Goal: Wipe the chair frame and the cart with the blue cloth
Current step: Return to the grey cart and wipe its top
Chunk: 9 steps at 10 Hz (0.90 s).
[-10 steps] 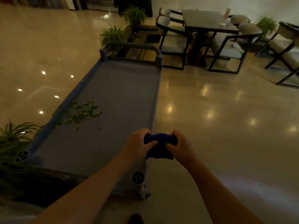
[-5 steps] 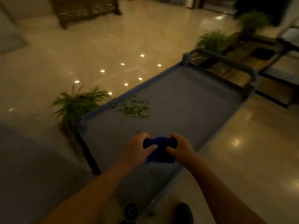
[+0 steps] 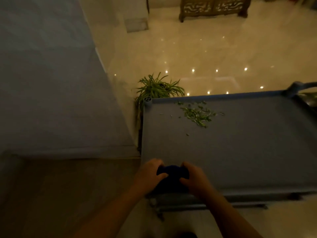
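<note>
A bunched blue cloth (image 3: 171,177) is held between both hands over the near left corner of the grey cart (image 3: 240,152). My left hand (image 3: 149,174) grips its left side and my right hand (image 3: 195,179) grips its right side. The cart's flat top stretches to the right, with its handle (image 3: 299,86) at the far right edge. A scatter of green leaf bits (image 3: 197,114) lies on the far part of the top. No chair frame is in view.
A spider plant (image 3: 157,90) stands on the floor just past the cart's far left corner. A large grey upholstered surface (image 3: 51,83) fills the left. A carved wooden cabinet (image 3: 212,7) stands at the back on the glossy floor (image 3: 205,54).
The view has swung left: the chairs and table have left the frame and the cart now lies crosswise. Both hands stay closed on the cloth, now over the cart's near left corner.
</note>
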### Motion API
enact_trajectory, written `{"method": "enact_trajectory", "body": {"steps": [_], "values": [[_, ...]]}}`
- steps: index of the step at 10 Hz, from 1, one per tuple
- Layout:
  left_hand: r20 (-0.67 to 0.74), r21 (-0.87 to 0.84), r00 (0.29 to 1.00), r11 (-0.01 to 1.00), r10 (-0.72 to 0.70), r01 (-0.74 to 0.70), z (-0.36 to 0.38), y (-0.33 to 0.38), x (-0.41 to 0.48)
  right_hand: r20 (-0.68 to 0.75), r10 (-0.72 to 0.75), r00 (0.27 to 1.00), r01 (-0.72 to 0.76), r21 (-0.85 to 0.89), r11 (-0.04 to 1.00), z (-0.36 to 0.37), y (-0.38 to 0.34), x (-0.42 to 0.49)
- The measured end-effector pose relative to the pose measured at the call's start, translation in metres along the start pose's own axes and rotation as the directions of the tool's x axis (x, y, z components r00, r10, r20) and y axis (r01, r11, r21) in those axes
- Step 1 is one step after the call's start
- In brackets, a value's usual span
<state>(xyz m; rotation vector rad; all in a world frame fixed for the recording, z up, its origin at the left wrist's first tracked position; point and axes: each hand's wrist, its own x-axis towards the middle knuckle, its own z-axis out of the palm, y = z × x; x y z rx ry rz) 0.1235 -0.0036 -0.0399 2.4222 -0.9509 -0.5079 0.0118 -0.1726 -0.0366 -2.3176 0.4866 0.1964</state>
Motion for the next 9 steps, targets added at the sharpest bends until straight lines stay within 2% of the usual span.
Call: {"method": "enact_trajectory", "body": {"steps": [1, 2, 3, 4, 5, 6, 7, 8, 9], "values": [[0.099, 0.120, 0.995, 0.992, 0.012, -0.024, 0.022, -0.013, -0.015, 0.037, -0.010, 0.999, 0.014, -0.112, 0.994, 0.018, 0.003, -0.016], [0.079, 0.220, 0.997, 0.975, 0.021, -0.038, 0.035, -0.016, -0.020, -0.006, 0.009, 1.000, -0.010, -0.139, 0.990, 0.028, 0.005, -0.024], [0.043, 0.241, 0.999, 0.970, 0.008, -0.018, 0.039, -0.015, -0.020, -0.026, 0.023, 0.999, -0.028, -0.177, 0.984, 0.029, 0.002, -0.023], [0.045, 0.207, 0.999, 0.978, 0.008, -0.017, 0.036, -0.015, -0.020, -0.009, 0.026, 1.000, -0.028, -0.205, 0.978, 0.028, 0.001, -0.021], [0.119, 0.095, 0.993, 0.996, -0.012, 0.001, 0.022, -0.016, -0.018, 0.021, 0.048, 0.999, -0.041, -0.236, 0.971, 0.022, -0.002, -0.017], [0.112, -0.007, 0.993, 0.999, -0.036, 0.037, 0.003, -0.022, -0.023, 0.050, 0.030, 0.998, -0.014, -0.303, 0.953, 0.018, -0.011, -0.011], [-0.011, -0.048, 0.996, 0.995, -0.090, 0.089, -0.018, -0.021, -0.033, 0.015, 0.019, 1.000, -0.013, -0.337, 0.941, 0.013, -0.031, -0.001], [-0.080, -0.101, 0.975, 0.975, -0.205, 0.197, -0.039, -0.028, -0.055, 0.004, -0.117, 0.993, 0.112, -0.324, 0.939, 0.019, -0.063, 0.019], [-0.164, -0.113, 0.930, 0.943, -0.330, 0.314, -0.056, -0.039, -0.088, 0.074, -0.302, 0.950, 0.311, -0.237, 0.920, 0.031, -0.108, 0.035]]}}
